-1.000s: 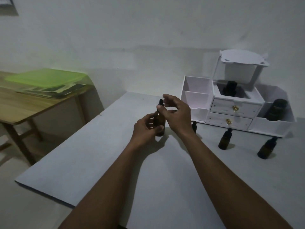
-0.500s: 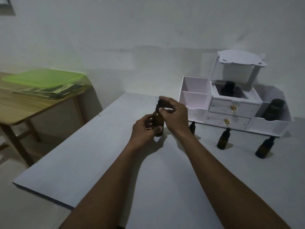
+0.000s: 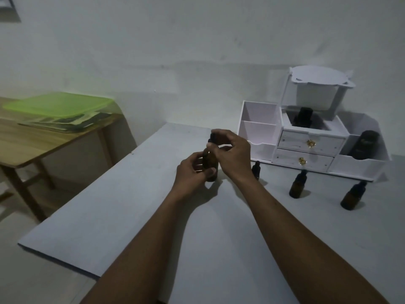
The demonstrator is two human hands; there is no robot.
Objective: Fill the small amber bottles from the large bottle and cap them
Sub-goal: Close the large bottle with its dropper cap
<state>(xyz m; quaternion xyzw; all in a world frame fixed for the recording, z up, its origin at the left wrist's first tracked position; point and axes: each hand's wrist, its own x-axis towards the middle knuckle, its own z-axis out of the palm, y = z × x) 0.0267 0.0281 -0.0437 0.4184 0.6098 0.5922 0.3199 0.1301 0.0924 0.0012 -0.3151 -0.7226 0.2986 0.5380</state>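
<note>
Head camera, looking down along two bare forearms: the left hand (image 3: 192,170) curls round the body of a small amber glass bottle (image 3: 210,166), thumb across its front, and holds it upright low over the pale grey tabletop (image 3: 131,205) (whether its base touches the surface is hard to tell in this dim light). The right hand (image 3: 235,154) reaches over the top, its fingertips and thumb pinching the black dropper cap (image 3: 213,138) at the bottle's neck. How far the cap is screwed down cannot be seen.

To the right, more small amber bottles with black caps stand upright on the table. A first bottle (image 3: 256,170) is partly hidden behind the right wrist, a second bottle (image 3: 296,187) stands further right, and a third bottle (image 3: 352,197) further right again.

Behind them sits a white wooden desk organiser (image 3: 258,128) with two gold-knobbed drawers. A large dark bottle (image 3: 365,145) leans in its right-hand compartment, and another dark bottle (image 3: 303,117) stands in the centre well.

At the far left, a wooden side table (image 3: 32,148) carries a green plastic lid (image 3: 59,105) over some papers.
</note>
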